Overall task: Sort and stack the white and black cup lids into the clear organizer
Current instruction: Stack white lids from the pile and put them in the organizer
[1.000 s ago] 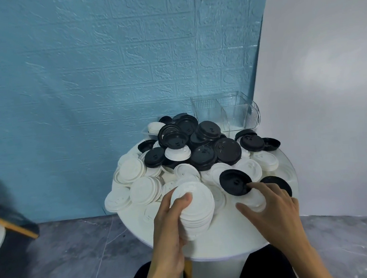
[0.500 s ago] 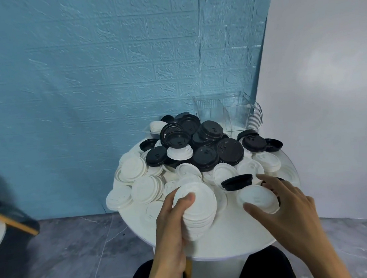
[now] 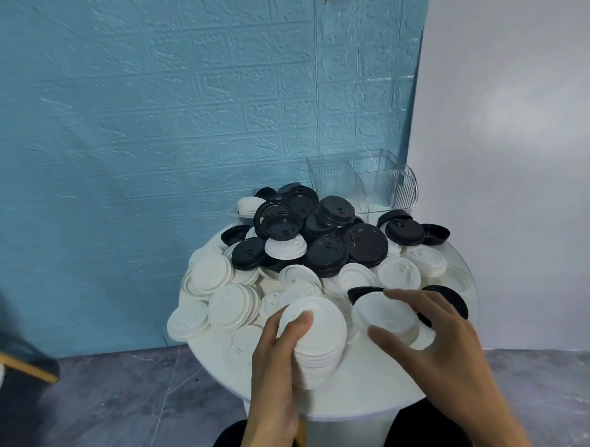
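Observation:
A round white table (image 3: 351, 395) carries a heap of lids. My left hand (image 3: 278, 357) grips a tall stack of white lids (image 3: 317, 340) at the table's front, thumb on the top lid. My right hand (image 3: 434, 335) holds a single white lid (image 3: 385, 316) just right of that stack, fingers over its far edge and thumb under its near edge. A black lid (image 3: 363, 292) stands tilted behind it. Black lids (image 3: 326, 235) pile up at the back middle, loose white lids (image 3: 222, 298) lie on the left. The clear organizer (image 3: 364, 183) stands at the back right, its compartments showing no lids.
A blue brick-pattern wall rises behind the table and a white wall (image 3: 525, 137) closes the right side. The floor is grey marble tile (image 3: 107, 411). A wooden-edged piece of furniture (image 3: 13, 361) sticks in at the lower left.
My right hand lifted a white lid from the table's right side and carried it left toward the stack. The black lid beside it tipped onto its edge. The left hand kept its hold.

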`<action>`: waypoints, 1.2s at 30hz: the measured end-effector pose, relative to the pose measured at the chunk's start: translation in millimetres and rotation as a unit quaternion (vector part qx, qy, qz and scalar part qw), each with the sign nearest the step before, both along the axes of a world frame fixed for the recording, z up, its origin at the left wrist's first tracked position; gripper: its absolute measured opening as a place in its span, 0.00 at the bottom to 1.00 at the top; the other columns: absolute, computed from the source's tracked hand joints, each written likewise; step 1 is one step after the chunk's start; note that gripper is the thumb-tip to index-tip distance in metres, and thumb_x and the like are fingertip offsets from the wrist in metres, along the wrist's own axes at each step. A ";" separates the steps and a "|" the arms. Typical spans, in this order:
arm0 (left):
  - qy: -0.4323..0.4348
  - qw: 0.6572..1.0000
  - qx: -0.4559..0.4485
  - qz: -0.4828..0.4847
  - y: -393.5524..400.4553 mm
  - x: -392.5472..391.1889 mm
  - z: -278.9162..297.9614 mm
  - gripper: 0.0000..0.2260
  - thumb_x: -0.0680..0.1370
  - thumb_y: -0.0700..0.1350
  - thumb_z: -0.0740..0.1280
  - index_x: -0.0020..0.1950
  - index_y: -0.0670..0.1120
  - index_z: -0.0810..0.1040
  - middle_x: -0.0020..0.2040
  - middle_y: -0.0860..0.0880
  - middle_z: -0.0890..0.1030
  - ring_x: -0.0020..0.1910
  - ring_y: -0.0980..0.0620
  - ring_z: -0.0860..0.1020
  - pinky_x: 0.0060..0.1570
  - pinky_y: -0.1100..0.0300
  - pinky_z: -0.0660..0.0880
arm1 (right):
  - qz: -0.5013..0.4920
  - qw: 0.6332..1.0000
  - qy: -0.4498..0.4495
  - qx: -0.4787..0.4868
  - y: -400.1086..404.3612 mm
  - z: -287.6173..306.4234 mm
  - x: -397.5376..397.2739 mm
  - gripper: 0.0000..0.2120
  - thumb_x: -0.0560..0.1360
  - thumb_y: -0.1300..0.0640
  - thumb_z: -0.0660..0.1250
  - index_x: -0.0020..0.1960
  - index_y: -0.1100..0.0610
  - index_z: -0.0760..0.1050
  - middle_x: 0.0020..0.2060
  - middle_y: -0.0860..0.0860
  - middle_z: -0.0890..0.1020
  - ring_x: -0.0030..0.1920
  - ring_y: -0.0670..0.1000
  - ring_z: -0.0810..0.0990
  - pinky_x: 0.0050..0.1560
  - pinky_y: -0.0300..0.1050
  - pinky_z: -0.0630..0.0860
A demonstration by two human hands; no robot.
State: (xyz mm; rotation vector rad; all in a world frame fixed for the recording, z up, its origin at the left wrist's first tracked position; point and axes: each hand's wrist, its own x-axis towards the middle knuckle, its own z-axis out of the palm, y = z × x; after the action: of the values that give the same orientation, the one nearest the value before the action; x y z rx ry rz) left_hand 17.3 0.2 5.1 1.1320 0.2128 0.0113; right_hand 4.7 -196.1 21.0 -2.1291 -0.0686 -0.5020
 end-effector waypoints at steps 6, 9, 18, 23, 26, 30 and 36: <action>-0.017 1.000 0.006 -0.011 0.6 1.0 -1.1 0.24 0.65 0.57 0.79 0.60 0.52 0.85 0.60 0.49 0.86 0.61 0.51 0.84 0.63 0.49 0.75 | 0.044 0.998 -0.027 0.021 17.8 13.2 8.7 0.19 0.65 0.34 0.74 0.54 0.35 0.81 0.60 0.32 0.77 0.64 0.45 0.76 0.63 0.46 0.73; -0.028 0.999 0.015 -0.021 0.2 -1.0 2.1 0.26 0.68 0.63 0.77 0.63 0.52 0.84 0.62 0.48 0.85 0.63 0.50 0.83 0.65 0.46 0.75 | 0.088 0.995 -0.028 0.033 29.7 16.3 14.3 0.19 0.65 0.34 0.73 0.54 0.37 0.82 0.60 0.35 0.78 0.63 0.44 0.77 0.59 0.37 0.74; -0.031 0.998 0.040 -0.037 -3.4 -2.5 10.4 0.23 0.77 0.67 0.69 0.63 0.52 0.84 0.62 0.47 0.85 0.63 0.48 0.83 0.62 0.48 0.76 | 0.166 0.985 -0.001 0.051 54.8 11.3 19.9 0.19 0.65 0.38 0.74 0.56 0.36 0.81 0.63 0.36 0.76 0.67 0.44 0.74 0.67 0.50 0.72; -0.031 0.998 0.049 -0.019 3.3 1.9 10.4 0.25 0.68 0.65 0.75 0.58 0.52 0.85 0.57 0.48 0.87 0.58 0.49 0.85 0.58 0.48 0.78 | 0.197 0.978 -0.001 0.065 54.1 11.7 20.1 0.19 0.66 0.41 0.76 0.57 0.39 0.82 0.62 0.39 0.78 0.66 0.41 0.76 0.62 0.38 0.72; -0.025 0.999 0.043 0.001 3.2 1.1 8.6 0.24 0.66 0.64 0.76 0.55 0.51 0.85 0.55 0.46 0.87 0.57 0.46 0.85 0.61 0.44 0.78 | 0.217 0.972 0.006 0.084 52.8 9.8 19.9 0.19 0.67 0.44 0.77 0.58 0.39 0.82 0.62 0.38 0.78 0.66 0.41 0.77 0.60 0.34 0.73; -0.012 1.000 0.020 0.004 1.4 -2.4 8.2 0.24 0.64 0.60 0.77 0.57 0.51 0.84 0.56 0.45 0.87 0.57 0.45 0.85 0.58 0.45 0.80 | 0.226 0.971 0.007 0.080 52.6 9.0 19.4 0.21 0.67 0.44 0.77 0.60 0.38 0.81 0.64 0.37 0.78 0.68 0.41 0.75 0.62 0.41 0.75; 0.002 1.000 0.001 -0.007 -1.3 -7.8 11.7 0.24 0.60 0.57 0.78 0.55 0.52 0.85 0.55 0.45 0.87 0.53 0.46 0.86 0.53 0.49 0.80 | 0.267 0.946 0.042 0.181 44.3 1.4 19.8 0.28 0.67 0.58 0.82 0.65 0.51 0.79 0.64 0.45 0.81 0.67 0.46 0.78 0.69 0.46 0.74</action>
State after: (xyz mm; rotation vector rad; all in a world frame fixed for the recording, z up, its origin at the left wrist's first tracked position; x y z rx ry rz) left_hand 9.4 -1.1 16.8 1.1359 0.2088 -0.0044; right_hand 24.5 -151.9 22.5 -1.6737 -0.4578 -0.0887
